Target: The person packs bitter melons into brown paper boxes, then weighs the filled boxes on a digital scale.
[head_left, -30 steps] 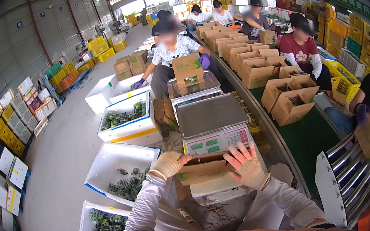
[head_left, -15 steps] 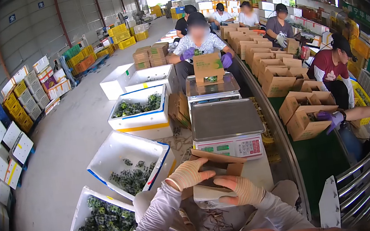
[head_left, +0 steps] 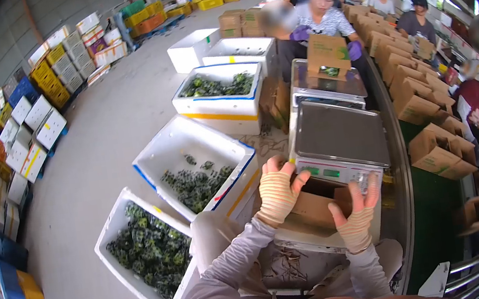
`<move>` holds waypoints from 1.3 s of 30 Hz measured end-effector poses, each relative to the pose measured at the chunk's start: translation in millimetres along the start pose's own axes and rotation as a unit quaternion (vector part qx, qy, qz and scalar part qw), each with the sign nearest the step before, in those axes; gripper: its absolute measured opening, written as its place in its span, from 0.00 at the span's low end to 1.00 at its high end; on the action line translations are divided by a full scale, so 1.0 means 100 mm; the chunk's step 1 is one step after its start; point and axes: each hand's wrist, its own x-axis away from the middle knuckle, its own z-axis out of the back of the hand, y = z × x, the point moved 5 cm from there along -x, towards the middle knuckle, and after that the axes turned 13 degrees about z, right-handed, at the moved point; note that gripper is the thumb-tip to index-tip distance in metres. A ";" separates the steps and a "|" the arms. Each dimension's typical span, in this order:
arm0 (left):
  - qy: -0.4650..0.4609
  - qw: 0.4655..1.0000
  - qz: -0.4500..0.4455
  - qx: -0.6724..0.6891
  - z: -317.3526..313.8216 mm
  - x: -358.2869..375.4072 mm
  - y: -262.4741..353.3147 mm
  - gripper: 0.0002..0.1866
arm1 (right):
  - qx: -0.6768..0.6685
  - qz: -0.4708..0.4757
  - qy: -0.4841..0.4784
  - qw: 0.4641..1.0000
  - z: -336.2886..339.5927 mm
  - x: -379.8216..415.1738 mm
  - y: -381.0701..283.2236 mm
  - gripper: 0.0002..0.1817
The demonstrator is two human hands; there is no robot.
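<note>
An open cardboard box [head_left: 308, 210] stands in front of me on the white stand [head_left: 363, 235], against the near side of a digital scale [head_left: 340, 136]. My left hand [head_left: 278, 196], in a striped glove with bare fingertips, is at the box's left rim with thumb and fingers apart. On the other side, my right hand [head_left: 356, 217] is spread open, fingers raised at the right rim. Left of my knees are two white foam boxes, the nearer foam box [head_left: 107, 224] full of dark green produce in clear wrapping [head_left: 150, 249], the farther foam box [head_left: 157, 148] partly filled.
Another scale [head_left: 328, 86] lies beyond, with a carton [head_left: 327, 53] held on it by a person in purple gloves [head_left: 300, 34]. More foam boxes [head_left: 218, 104] stand ahead. A metal rail [head_left: 402, 170] runs along my right, with rows of open cartons [head_left: 442, 150] past it.
My view has turned left and down. The box has been set more level against the scale, its opening now showing. My hands have moved apart to its two sides, the right one opening wide.
</note>
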 end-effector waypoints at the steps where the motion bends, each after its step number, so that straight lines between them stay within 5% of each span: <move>1: -0.029 0.999 0.014 0.001 -0.06 0.01 -0.05 0.14 | 0.015 0.016 -0.092 0.996 -0.01 -0.17 -0.02 0.39; 4: -0.154 0.986 0.062 0.004 -0.26 0.16 -0.31 0.13 | -0.032 0.069 -0.411 0.908 -0.37 -0.11 -0.06 0.57; 6: -0.196 0.968 0.112 0.111 -0.10 0.18 -0.34 0.14 | 0.012 0.055 -0.485 0.873 -0.45 -0.13 -0.10 0.62; 10: 0.035 0.994 0.095 0.042 1.20 0.49 -0.88 0.25 | 0.010 0.046 -0.529 0.847 -0.45 -0.20 -0.13 0.63; 13: 0.218 0.918 0.308 -0.120 2.07 1.30 -2.52 0.26 | 0.018 0.060 -0.532 0.844 -0.51 -0.17 -0.13 0.63; 14: 0.188 0.864 0.397 -0.246 2.32 1.73 -3.27 0.42 | 0.024 0.056 -0.528 0.847 -0.52 -0.16 -0.13 0.63; 16: 0.016 0.713 0.595 -0.370 2.88 2.02 -3.65 0.60 | 0.023 0.070 -0.512 0.856 -0.52 -0.11 -0.13 0.63; 19: -0.218 0.618 0.617 -0.436 3.19 2.35 -4.22 0.71 | 0.014 0.078 -0.490 0.868 -0.51 -0.14 -0.19 0.61; 24: -0.325 0.575 0.614 -0.434 3.31 2.15 -4.75 0.66 | -0.004 0.057 -0.494 0.868 -0.55 -0.19 -0.20 0.59; 29: -0.287 0.633 0.607 -0.385 3.33 2.32 -5.02 0.58 | -0.069 -0.004 -0.483 0.873 -0.45 -0.16 -0.17 0.57; 31: -0.215 0.668 0.619 -0.352 3.40 2.38 -4.92 0.52 | -0.327 -0.219 -0.341 0.854 -0.33 0.01 0.06 0.54; 35: -0.225 0.656 0.650 -0.311 3.47 2.58 -4.84 0.52 | -0.347 -0.122 -0.274 0.888 -0.35 0.22 0.23 0.53; 39: -0.249 0.616 0.647 -0.374 3.29 2.35 -4.41 0.56 | -0.389 -0.149 -0.342 0.842 -0.65 0.21 -0.34 0.52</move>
